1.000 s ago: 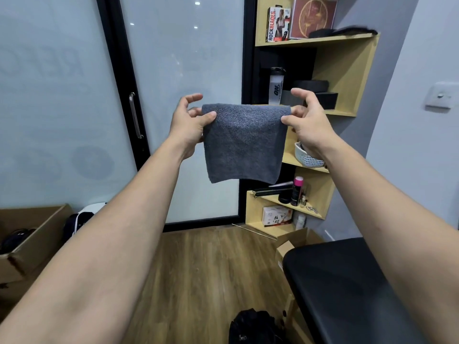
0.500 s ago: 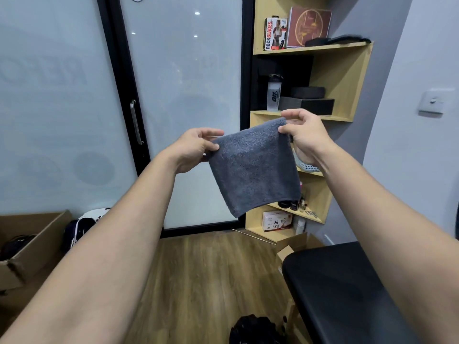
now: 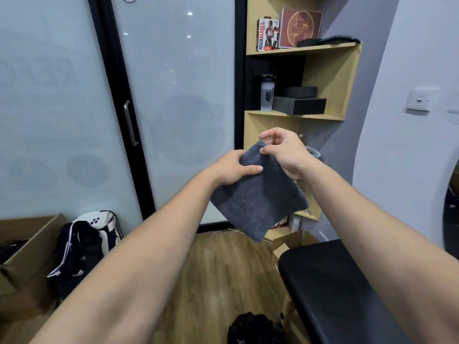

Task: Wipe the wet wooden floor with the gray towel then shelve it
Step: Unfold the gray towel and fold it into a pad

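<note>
Frosted glass doors (image 3: 173,108) stand at the back, and a wooden corner shelf (image 3: 330,78) sits just to their right. In front of the shelf, up in the air over the wooden floor (image 3: 218,276), hangs the gray towel (image 3: 258,197). It is folded and tilted, with its long side running from the top corner by the hands down to a low corner that points at the floor. The left hand (image 3: 229,168) holds the towel with its thumb pressed on the front. The right hand (image 3: 283,151) pinches the top corner between thumb and fingers.

On the top board of the shelf a box (image 3: 267,34) says "ROCKBLADES". One board down, a shaker bottle (image 3: 267,94) says "ON". Left of the shelf, on the floor by the doors, a bag (image 3: 92,234) shows a small logo that I cannot read.
</note>
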The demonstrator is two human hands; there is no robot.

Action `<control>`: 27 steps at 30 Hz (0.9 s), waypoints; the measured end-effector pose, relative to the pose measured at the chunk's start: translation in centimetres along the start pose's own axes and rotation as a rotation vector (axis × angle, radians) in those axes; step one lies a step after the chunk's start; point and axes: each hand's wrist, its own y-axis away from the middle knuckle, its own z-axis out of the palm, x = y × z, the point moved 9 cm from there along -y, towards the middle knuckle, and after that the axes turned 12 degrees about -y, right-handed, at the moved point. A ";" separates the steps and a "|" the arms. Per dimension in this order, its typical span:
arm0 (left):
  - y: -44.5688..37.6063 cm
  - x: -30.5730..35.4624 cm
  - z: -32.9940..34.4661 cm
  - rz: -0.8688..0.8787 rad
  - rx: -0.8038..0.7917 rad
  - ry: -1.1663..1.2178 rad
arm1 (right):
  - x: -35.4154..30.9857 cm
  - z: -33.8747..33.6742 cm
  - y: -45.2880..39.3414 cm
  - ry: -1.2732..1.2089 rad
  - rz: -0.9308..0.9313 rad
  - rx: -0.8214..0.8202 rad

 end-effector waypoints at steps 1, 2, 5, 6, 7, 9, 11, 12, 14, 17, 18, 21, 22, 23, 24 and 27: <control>-0.1 0.1 0.0 0.008 0.012 0.016 | -0.2 -0.1 0.2 0.017 -0.013 -0.020; -0.1 0.2 -0.1 0.013 0.023 0.026 | -0.4 -0.2 0.3 0.041 -0.027 -0.046; -0.1 0.6 -0.7 0.047 0.041 0.003 | -0.2 0.1 1.2 0.128 -0.016 -0.186; 0.0 0.9 -0.7 0.062 0.046 0.007 | 0.1 0.5 1.6 0.148 0.004 -0.241; 0.1 1.1 -0.8 0.074 0.050 0.018 | 0.4 0.8 1.8 0.156 0.015 -0.281; 0.3 1.6 -1.0 0.091 0.052 0.036 | 0.1 1.0 1.9 0.177 -0.028 -0.290; 0.7 1.8 -1.4 0.091 0.045 0.039 | -0.9 1.0 1.7 0.220 -0.084 -0.292; 1.0 1.7 -1.8 0.080 0.042 0.036 | -1.4 1.1 1.5 0.239 -0.094 -0.305; 1.4 1.2 -2.5 0.053 0.022 0.030 | -2.1 0.8 1.2 0.250 -0.093 -0.314; 1.9 -0.8 -3.7 0.000 -0.026 0.045 | -3.0 -0.6 0.6 0.201 -0.090 -0.279; 2.1 -1.6 -4.1 -0.015 -0.044 0.056 | -3.4 -1.2 0.5 0.187 -0.096 -0.259; 2.9 -3.6 -5.2 -0.062 -0.072 0.084 | -3.7 -2.6 0.4 0.089 -0.080 -0.223; 3.1 -3.8 -5.6 -0.067 -0.062 0.118 | -3.7 -2.8 0.5 0.062 -0.073 -0.212; 3.2 -3.7 -6.1 -0.063 -0.043 0.168 | -3.8 -2.8 0.6 0.032 -0.071 -0.198; 3.4 -3.5 -6.7 -0.051 -0.013 0.233 | -4.0 -2.6 0.8 -0.015 -0.069 -0.183; 3.9 -2.5 -8.9 -0.033 0.135 0.449 | -4.4 -1.8 2.2 -0.236 -0.028 -0.172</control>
